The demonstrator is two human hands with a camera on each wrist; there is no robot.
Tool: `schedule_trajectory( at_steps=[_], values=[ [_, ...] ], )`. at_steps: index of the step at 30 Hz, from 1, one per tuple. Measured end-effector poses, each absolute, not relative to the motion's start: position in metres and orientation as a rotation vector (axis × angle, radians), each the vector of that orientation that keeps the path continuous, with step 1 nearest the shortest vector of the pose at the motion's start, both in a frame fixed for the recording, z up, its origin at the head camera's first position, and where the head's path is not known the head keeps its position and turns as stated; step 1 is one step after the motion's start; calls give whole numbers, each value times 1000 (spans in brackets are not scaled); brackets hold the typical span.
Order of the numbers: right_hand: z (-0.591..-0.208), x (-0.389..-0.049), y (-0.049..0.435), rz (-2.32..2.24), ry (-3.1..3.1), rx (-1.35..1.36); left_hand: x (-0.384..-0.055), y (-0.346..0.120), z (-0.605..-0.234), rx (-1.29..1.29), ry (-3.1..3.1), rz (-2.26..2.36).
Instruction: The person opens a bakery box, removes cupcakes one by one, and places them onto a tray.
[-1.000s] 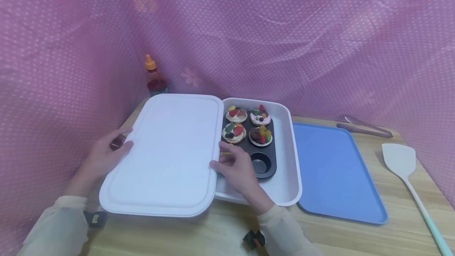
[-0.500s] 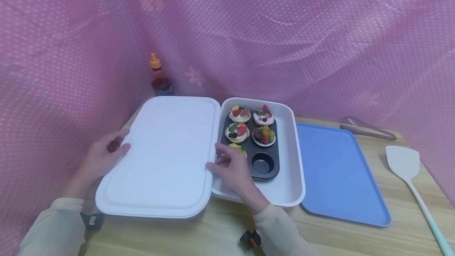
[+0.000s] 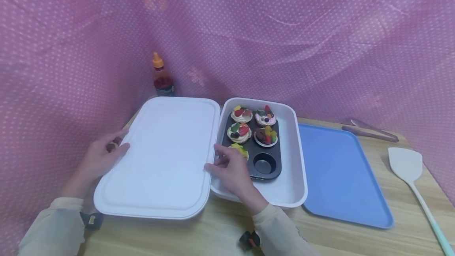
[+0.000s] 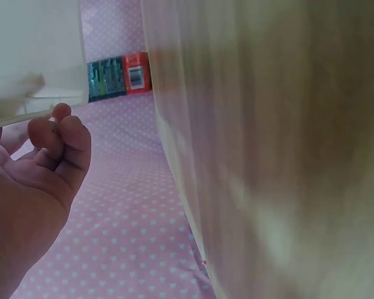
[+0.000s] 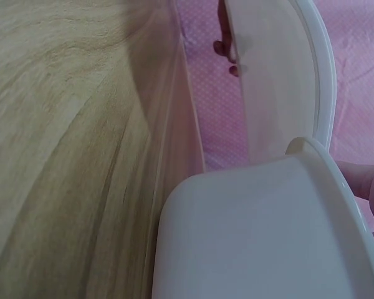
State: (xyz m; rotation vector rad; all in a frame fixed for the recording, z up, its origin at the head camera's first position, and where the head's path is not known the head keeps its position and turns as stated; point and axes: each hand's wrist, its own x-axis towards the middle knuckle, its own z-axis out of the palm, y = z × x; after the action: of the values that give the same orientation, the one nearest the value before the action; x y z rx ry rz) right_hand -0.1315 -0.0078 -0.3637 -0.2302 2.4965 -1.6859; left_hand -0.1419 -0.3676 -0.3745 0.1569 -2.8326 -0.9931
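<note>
Pinching the white lid [image 3: 160, 157] by its two long edges, the left hand [image 3: 103, 155] and right hand [image 3: 232, 169] each bring thumb and forefinger together at the rim. The left wrist view adds curled fingers at the lid's edge, which the head view partly hides; in the right wrist view only a bit of the right hand shows. From above the lid seems almost level, yet both wrist views reveal its underside, raised clear of the table [image 3: 170, 237].

Right of the lid sits a white box [image 3: 290, 185], holding a dark muffin tin [image 3: 264, 149] with fruit-topped cupcakes [image 3: 239, 132]; the right wrist view shows just its outer wall. Farther right of the lid lie a blue tray [image 3: 345, 177], tongs [image 3: 371, 134] and a spatula [image 3: 405, 164]. Behind the lid stands an orange-capped bottle [image 3: 162, 78].
</note>
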Motion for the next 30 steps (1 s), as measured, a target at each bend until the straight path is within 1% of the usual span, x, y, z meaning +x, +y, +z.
schedule_trajectory(
  at_steps=[5,14,20,30],
  values=[
    [-364,-130,-12,-1689,2507,-260,-140,-371,-375,181,-2844,-993],
    [-357,-120,-20,-1730,2472,-252,-135,-379,-372,133,-2808,-979],
    [-355,-113,-29,-1799,2393,-221,-128,-384,-373,196,-2823,-1002],
    [-360,-107,-42,-1856,2382,-272,-122,-395,-381,261,-2791,-1023]
  ],
)
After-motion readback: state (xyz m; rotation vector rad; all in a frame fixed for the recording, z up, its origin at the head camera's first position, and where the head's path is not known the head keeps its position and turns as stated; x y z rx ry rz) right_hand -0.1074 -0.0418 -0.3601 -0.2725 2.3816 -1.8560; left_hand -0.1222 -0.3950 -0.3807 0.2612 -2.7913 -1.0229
